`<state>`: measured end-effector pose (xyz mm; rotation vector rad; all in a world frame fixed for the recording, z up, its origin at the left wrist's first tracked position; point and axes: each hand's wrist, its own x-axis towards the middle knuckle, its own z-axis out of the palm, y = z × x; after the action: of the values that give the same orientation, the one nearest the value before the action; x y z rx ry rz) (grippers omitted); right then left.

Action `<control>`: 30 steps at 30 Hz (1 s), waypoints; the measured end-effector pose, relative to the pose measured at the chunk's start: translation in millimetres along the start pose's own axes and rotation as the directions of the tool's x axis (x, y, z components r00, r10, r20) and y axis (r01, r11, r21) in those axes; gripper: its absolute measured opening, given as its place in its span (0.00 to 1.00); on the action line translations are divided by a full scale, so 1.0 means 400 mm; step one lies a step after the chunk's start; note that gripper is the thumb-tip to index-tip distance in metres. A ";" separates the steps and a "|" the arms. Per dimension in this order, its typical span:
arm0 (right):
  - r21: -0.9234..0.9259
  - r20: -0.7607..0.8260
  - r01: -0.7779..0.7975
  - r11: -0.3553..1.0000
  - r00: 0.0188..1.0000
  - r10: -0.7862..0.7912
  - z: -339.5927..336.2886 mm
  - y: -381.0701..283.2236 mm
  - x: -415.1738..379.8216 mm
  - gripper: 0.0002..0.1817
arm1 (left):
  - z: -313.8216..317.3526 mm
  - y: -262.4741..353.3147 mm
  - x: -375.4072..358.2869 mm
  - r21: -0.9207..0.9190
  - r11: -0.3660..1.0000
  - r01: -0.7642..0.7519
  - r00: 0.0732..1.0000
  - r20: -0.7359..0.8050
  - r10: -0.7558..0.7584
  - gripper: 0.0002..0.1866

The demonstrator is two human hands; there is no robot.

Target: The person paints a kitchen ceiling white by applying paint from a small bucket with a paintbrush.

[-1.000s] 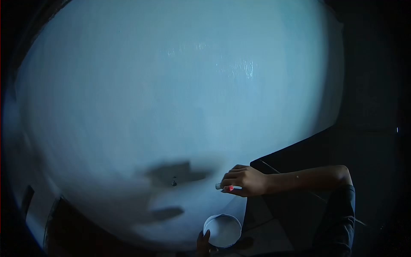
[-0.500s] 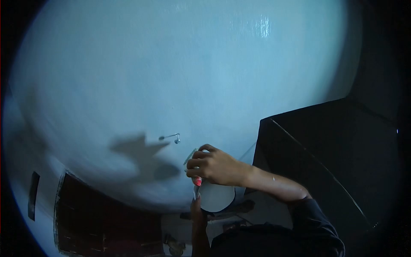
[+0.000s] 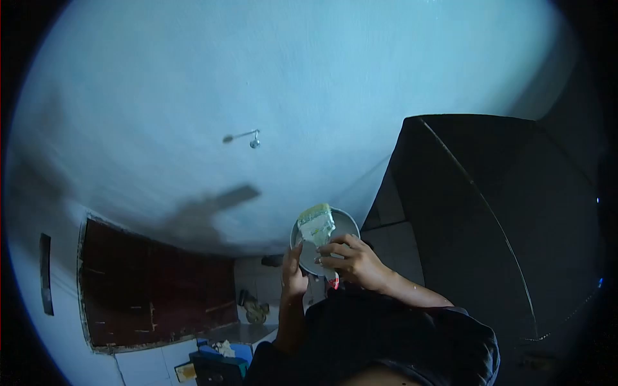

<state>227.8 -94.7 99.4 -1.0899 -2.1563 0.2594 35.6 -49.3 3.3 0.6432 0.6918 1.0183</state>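
My right hand is closed around a wide paint brush, whose flat head carries pale paint. A red part of the handle shows below the fingers. The brush head lies over the mouth of a round container, which is tilted so its pale inside shows. My left hand grips this container at its left edge, thumb up along the rim.
A pale blue wall fills the upper view, with a small metal fitting on it. At right stands a large dark panel. A dark red shutter and blue items are lower left.
My right hand has lowered, and the brush head now points up over the container, which shows its open mouth. The view has shifted, bringing more of my body and the floor area in.
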 end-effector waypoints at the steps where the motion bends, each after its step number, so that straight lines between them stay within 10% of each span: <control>1: 0.017 0.011 -0.007 1.000 1.000 0.007 -0.003 -0.007 -0.004 0.24 | -0.005 -0.016 -0.001 -0.013 0.998 -0.054 0.998 -0.017 0.054 0.22; 3: -0.008 0.055 -0.067 0.998 0.996 0.068 -0.009 -0.022 -0.004 0.23 | -0.013 -0.034 -0.003 0.231 0.914 -0.333 0.941 0.141 0.307 0.22; 5: 0.064 0.078 -0.124 0.990 0.990 0.118 -0.025 -0.034 -0.010 0.24 | 0.020 -0.009 -0.010 -0.070 0.998 -0.007 1.000 0.026 0.009 0.21; 15: 0.342 0.174 -0.174 0.924 0.977 0.120 -0.101 0.016 -0.069 0.25 | 0.056 0.002 -0.008 0.131 0.987 0.091 0.996 -0.012 -0.090 0.19; 17: 0.192 -0.333 -0.351 0.916 0.855 0.397 -0.093 0.028 -0.083 0.27 | 0.066 0.004 -0.014 0.288 0.958 0.000 0.998 0.054 -0.016 0.21; 18: 0.199 -0.329 -0.357 0.912 0.852 0.406 -0.075 0.027 -0.095 0.27 | 0.079 0.002 -0.017 0.404 0.909 -0.102 0.995 0.054 0.088 0.22; 20: 0.472 -0.290 -0.634 0.613 0.545 0.787 -0.026 0.023 -0.128 0.35 | 0.102 0.021 -0.022 0.310 0.951 -0.002 1.000 -0.010 0.006 0.22; 23: 0.815 0.142 -0.544 0.198 0.519 0.843 0.021 0.041 -0.184 0.42 | 0.098 0.007 -0.008 0.254 0.965 0.058 0.998 -0.042 -0.049 0.22; 27: 0.868 0.149 -0.477 0.136 0.512 0.846 0.037 0.037 -0.203 0.41 | 0.075 -0.013 0.017 0.317 0.947 0.058 0.998 -0.012 -0.057 0.26; 30: 0.894 0.121 -0.429 0.129 0.508 0.853 0.045 0.039 -0.216 0.39 | 0.099 0.034 0.030 0.713 0.683 -0.160 0.986 0.149 0.076 0.27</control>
<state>260.4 -149.0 36.2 -1.2213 -0.6658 1.2579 63.1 -39.2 35.7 1.4505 0.9743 0.7923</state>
